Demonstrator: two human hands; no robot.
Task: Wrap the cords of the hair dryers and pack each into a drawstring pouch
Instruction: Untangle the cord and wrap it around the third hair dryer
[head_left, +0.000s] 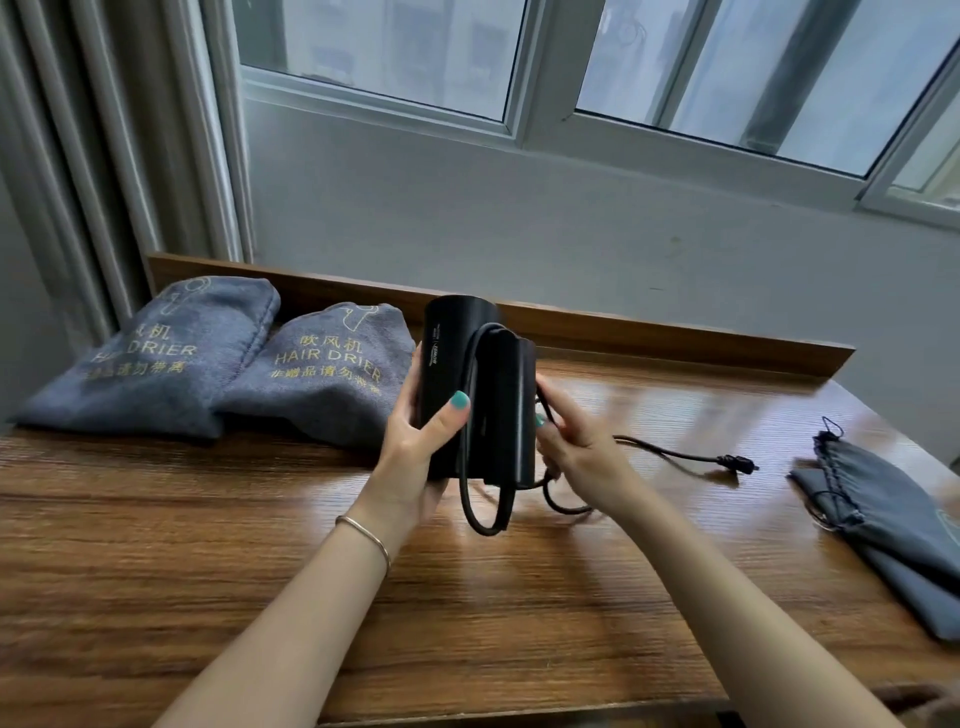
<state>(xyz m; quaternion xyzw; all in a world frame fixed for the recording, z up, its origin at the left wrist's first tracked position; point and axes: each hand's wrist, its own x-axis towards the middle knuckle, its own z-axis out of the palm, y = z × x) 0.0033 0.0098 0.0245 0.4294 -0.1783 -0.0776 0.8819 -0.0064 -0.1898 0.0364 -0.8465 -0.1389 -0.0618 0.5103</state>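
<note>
Plainly mid-wrap, the black hair dryer (467, 384) is held upright above the middle of the wooden table (208, 545), folded so its handle lies against the barrel. The left hand (415, 447) grips the barrel from the left, thumb curled across the front and the other fingers hidden behind it. The right hand (576, 441) pinches the cord (670, 453) against the dryer's right side; its fingers look curled round the cord, though blur hides exactly how they lie. A loop of cord already runs over the folded handle and hangs slack below the dryer, while the free length trails right across the table to the plug (737, 462). The slack loop is the likely trouble: if the right hand's pinch eases, I judge the turns could slide off the lower end and the wrap come undone. The plug dragging along the table could also snag or swing as the cord is drawn in. By count: 1 hair dryer in view, 1 cord, 1 plug, and 3 grey pouches. Of these, 2 filled pouches (156, 358) (327, 379) lie bulging at the far left, and 1 empty drawstring pouch (883, 509) lies flat at the right edge, well apart from the hands.
</note>
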